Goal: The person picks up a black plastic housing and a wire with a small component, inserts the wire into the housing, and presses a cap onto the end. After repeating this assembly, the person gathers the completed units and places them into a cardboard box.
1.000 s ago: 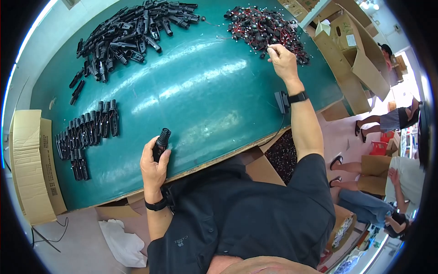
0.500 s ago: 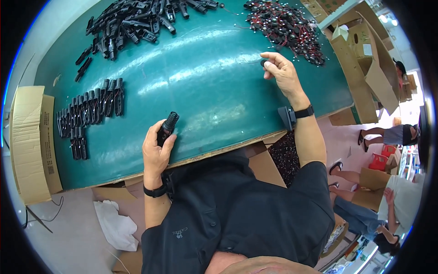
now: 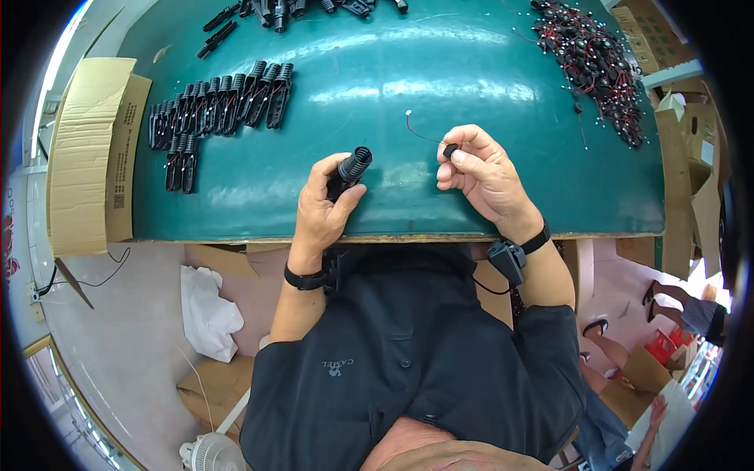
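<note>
My left hand (image 3: 318, 210) is closed around a black plastic housing (image 3: 356, 163), its ribbed, coiled open end pointing up and away from me. To the right of it, my right hand (image 3: 493, 182) pinches a small round black part (image 3: 450, 151) between thumb and fingers. From that part a thin wire (image 3: 422, 137) trails leftward over the table to a small white connector (image 3: 408, 113). The housing and the round part are apart from each other. Both hands are above the near side of the green table (image 3: 440, 67).
Rows of similar black housings (image 3: 228, 102) with red wires lie at the left. More housings (image 3: 298, 8) are heaped at the far edge. A pile of wired black parts (image 3: 589, 63) lies at the far right. Cardboard boxes (image 3: 82, 157) flank the table. Other people are off to the right.
My right hand has come from beside the wired-parts pile toward my left hand, bringing the small round part. The left hand still holds the housing. The whole view has shifted.
</note>
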`<control>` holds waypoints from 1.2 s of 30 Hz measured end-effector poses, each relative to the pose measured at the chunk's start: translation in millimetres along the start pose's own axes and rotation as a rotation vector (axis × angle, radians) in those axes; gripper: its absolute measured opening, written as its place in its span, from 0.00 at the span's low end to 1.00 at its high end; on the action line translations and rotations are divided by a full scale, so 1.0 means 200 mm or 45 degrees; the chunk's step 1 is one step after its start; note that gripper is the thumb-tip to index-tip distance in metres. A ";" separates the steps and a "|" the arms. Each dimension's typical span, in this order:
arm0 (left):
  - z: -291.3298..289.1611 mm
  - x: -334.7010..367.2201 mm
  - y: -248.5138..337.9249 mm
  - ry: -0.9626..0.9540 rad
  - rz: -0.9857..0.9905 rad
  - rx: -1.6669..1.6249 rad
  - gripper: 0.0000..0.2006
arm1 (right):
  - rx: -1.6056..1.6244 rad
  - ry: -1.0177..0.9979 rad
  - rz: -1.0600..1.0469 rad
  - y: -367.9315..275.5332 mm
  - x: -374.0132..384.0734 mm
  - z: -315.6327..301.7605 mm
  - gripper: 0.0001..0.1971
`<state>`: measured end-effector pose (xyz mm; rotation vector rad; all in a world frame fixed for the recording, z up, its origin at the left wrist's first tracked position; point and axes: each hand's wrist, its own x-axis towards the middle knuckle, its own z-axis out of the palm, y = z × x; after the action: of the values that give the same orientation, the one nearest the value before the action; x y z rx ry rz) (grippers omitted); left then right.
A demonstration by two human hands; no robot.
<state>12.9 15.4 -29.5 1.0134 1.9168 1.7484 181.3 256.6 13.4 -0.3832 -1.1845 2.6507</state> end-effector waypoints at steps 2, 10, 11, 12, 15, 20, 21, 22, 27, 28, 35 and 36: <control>0.00 0.00 0.01 0.015 0.005 0.024 0.24 | 0.052 0.031 -0.026 0.03 0.00 0.02 0.08; -0.01 0.01 0.03 0.072 0.170 0.214 0.25 | -0.847 0.241 -0.567 0.08 0.00 0.05 0.09; -0.01 0.01 0.04 0.088 0.171 0.208 0.26 | -0.840 0.241 -0.565 0.08 0.00 0.07 0.09; -0.01 0.01 0.04 0.103 0.172 0.199 0.26 | -0.955 0.274 -0.674 0.07 -0.01 0.09 0.10; 0.00 -0.01 0.04 0.147 0.166 0.211 0.26 | -1.174 0.345 -0.890 0.03 -0.03 0.15 0.13; 0.01 -0.02 0.04 0.212 0.236 0.242 0.26 | -1.494 0.230 -1.317 -0.02 -0.06 0.23 0.18; 0.01 -0.02 0.04 0.202 0.234 0.249 0.26 | -1.556 0.204 -1.390 -0.02 -0.07 0.25 0.19; 0.00 -0.03 0.03 0.210 0.254 0.226 0.26 | -1.618 0.177 -1.463 -0.01 -0.08 0.26 0.20; 0.00 -0.04 0.02 0.221 0.340 0.158 0.27 | -1.487 0.137 -1.546 0.09 -0.08 0.28 0.21; -0.01 -0.04 0.01 0.223 0.365 0.143 0.28 | -1.457 0.077 -1.593 0.11 -0.07 0.28 0.20; -0.02 -0.05 -0.02 0.222 0.399 0.104 0.29 | -1.347 -0.067 -1.778 0.21 -0.02 0.30 0.19; -0.02 -0.05 -0.02 0.227 0.405 0.120 0.29 | -1.357 -0.089 -1.781 0.21 -0.01 0.30 0.19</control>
<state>15.7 5.8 -35.0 1.2964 2.0529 1.9951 160.8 186.4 20.2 0.3349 -1.8001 0.7695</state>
